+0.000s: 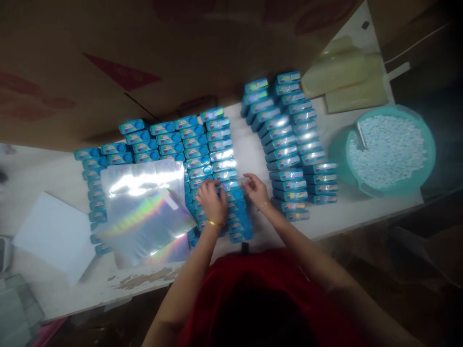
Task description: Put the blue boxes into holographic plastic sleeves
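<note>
My left hand (212, 201) rests over rows of small blue cases (221, 155) with colourful labels, fingers bent and apart, thumb set off to the right. Its fingertips seem to touch the cases, but blur hides the exact contact. To its right, my right hand (256, 192) hovers by the right edge of the same rows. The fingers there are loosely stretched toward the left, and I see nothing in them. Further right stand more blue cases (285, 144) in two bent rows, beyond a strip of white table.
Shiny holographic sheets (144, 212) lie over some cases on the left, beside white sheets (56, 236). A teal tub (415, 185) full of small pale pieces, with a metal scoop (361, 135), stands right. Yellowish packets (356, 101) lie behind it. Large cardboard (181, 58) borders the back.
</note>
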